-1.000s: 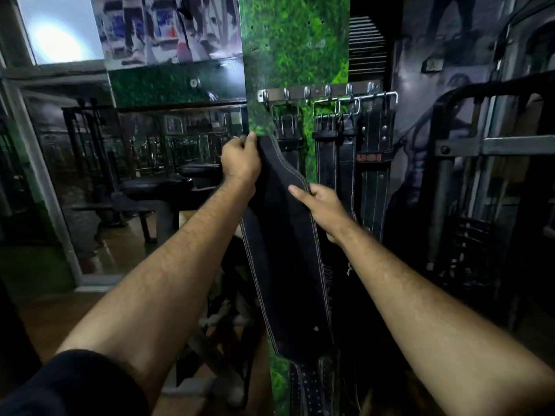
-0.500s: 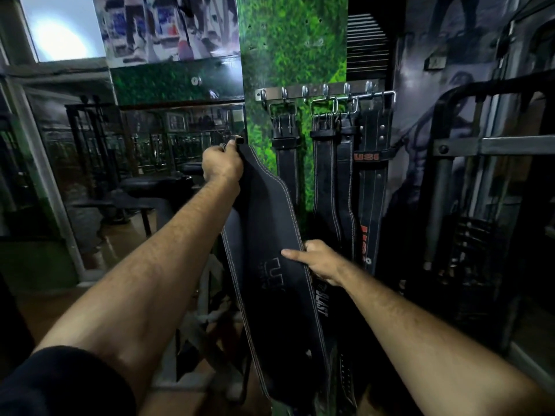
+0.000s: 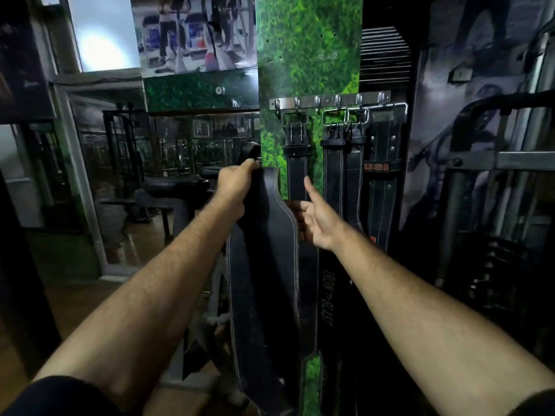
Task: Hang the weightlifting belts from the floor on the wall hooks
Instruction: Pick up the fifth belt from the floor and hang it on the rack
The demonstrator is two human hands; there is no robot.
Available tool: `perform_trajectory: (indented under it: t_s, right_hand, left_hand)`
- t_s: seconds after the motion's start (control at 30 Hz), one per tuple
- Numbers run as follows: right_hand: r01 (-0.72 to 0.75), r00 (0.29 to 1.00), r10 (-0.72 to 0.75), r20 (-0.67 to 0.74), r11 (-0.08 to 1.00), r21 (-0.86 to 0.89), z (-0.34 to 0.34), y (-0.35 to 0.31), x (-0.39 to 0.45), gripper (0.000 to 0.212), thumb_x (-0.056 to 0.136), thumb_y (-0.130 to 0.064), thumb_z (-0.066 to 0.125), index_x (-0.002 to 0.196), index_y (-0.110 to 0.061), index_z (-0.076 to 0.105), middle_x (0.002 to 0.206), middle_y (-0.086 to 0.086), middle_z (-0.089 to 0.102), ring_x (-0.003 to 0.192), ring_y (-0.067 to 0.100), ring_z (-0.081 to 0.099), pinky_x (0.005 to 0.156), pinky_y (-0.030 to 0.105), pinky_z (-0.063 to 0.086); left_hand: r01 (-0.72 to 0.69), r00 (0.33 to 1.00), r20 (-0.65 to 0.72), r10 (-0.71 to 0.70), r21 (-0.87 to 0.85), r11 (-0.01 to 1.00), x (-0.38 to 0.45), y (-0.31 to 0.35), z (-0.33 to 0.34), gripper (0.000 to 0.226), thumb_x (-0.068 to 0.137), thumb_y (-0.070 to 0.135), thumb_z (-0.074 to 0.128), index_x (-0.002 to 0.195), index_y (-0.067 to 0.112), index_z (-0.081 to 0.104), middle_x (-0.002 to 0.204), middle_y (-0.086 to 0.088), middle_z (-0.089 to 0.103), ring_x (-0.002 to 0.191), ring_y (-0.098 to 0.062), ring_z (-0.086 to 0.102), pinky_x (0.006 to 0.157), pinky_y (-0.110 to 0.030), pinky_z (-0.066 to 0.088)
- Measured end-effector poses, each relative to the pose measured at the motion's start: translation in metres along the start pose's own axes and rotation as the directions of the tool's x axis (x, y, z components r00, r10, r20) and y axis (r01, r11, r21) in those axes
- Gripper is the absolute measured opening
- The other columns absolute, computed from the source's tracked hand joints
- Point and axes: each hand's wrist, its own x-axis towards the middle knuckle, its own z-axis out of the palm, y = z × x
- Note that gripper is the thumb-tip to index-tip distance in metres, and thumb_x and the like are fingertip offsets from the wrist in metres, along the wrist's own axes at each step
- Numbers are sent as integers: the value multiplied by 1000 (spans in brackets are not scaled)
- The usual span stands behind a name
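A wide black weightlifting belt [image 3: 267, 265] with pale stitching hangs down from my left hand [image 3: 237, 181], which grips its top end just below and left of the hook rail [image 3: 330, 100]. My right hand [image 3: 315, 219] is at the belt's right edge, thumb behind it, index finger raised and the other fingers spread. Several black belts [image 3: 333, 175] hang by their buckles from the metal hooks on the green wall panel. The leftmost hook [image 3: 277, 105] carries nothing.
A dark metal machine frame [image 3: 495, 160] stands close on the right. Benches and gym equipment [image 3: 168, 187] sit at the left behind a mirrored wall. A grey stand base [image 3: 210, 319] is on the wooden floor below the held belt.
My left hand has shifted right with the belt's top end, closer to the green panel. My right hand has risen along the belt's right edge and opened its fingers.
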Motion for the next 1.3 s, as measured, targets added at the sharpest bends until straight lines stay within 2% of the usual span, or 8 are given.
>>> perform_trajectory:
  t_s: [0.13, 0.4, 0.5, 0.57, 0.73, 0.97, 1.17, 1.3]
  right_hand:
    - [-131, 980, 140, -141, 989, 70, 1, -8, 14, 76, 81, -82, 47, 61, -13, 71, 66, 4, 71, 53, 20, 69, 67, 34, 52]
    - [-144, 960, 177, -216, 976, 162, 6, 0, 24, 27, 96, -20, 59, 71, -9, 61, 50, 7, 66, 40, 21, 64, 37, 26, 53]
    - [-42, 974, 83, -209, 980, 193, 7, 9, 27, 5, 94, -7, 60, 93, -11, 59, 73, 9, 69, 59, 20, 68, 47, 31, 59]
    - [24, 975, 0, -224, 994, 102, 6, 25, 30, 32, 92, -3, 63, 119, -17, 55, 101, 10, 69, 86, 23, 70, 68, 42, 62]
    - [101, 982, -130, -134, 974, -204, 8, 62, 34, 42, 90, -16, 69, 130, -21, 55, 128, 10, 66, 115, 27, 65, 76, 39, 55]
    - [150, 987, -157, 9, 922, -356, 13, 69, 50, 24, 94, -10, 66, 109, -24, 54, 75, -12, 68, 69, -1, 64, 60, 26, 48]
    - [251, 889, -297, -349, 953, -172, 28, 32, 101, 45, 80, -56, 74, 109, -24, 62, 113, -1, 70, 92, 17, 66, 72, 36, 55]
    - [362, 793, -428, -434, 904, -230, 38, -7, 136, 51, 86, -47, 73, 126, -16, 61, 122, 3, 68, 112, 19, 66, 79, 33, 55]
  left_hand:
    - [-47, 997, 63, 47, -3, 999, -29, -5, 5, 14, 83, 23, 67, 89, 11, 69, 59, 1, 57, 57, -16, 53, 56, -24, 41]
    - [32, 974, 222, -38, 30, 999, -48, -64, -14, 19, 79, 19, 63, 63, 13, 72, 68, -8, 64, 71, -24, 58, 65, -30, 43]
    - [136, 939, 271, -211, 270, 953, -52, -87, -33, 24, 88, 14, 59, 66, 12, 71, 61, -2, 64, 56, -17, 54, 55, -25, 39]
    - [168, 890, 352, -289, 335, 927, -51, -101, -45, 22, 91, 9, 57, 75, 15, 71, 68, -1, 65, 59, -15, 55, 57, -26, 46]
    - [279, 911, 297, -286, 66, 958, -30, -103, -40, 24, 99, 33, 54, 91, 18, 70, 79, 1, 71, 64, -13, 69, 63, -25, 55]
    - [175, 985, 20, -174, -103, 979, 37, -94, -12, 26, 98, 29, 58, 105, 6, 67, 95, -11, 71, 84, -28, 68, 69, -29, 54]
    - [48, 989, 147, -16, -221, 974, 72, -109, -7, 15, 97, 17, 57, 106, 8, 66, 99, -14, 72, 90, -26, 69, 85, -40, 56]
    - [-118, 974, 174, 149, -177, 977, 96, -111, -4, 10, 95, 12, 56, 103, 11, 62, 92, -5, 69, 78, -8, 65, 72, -24, 53]
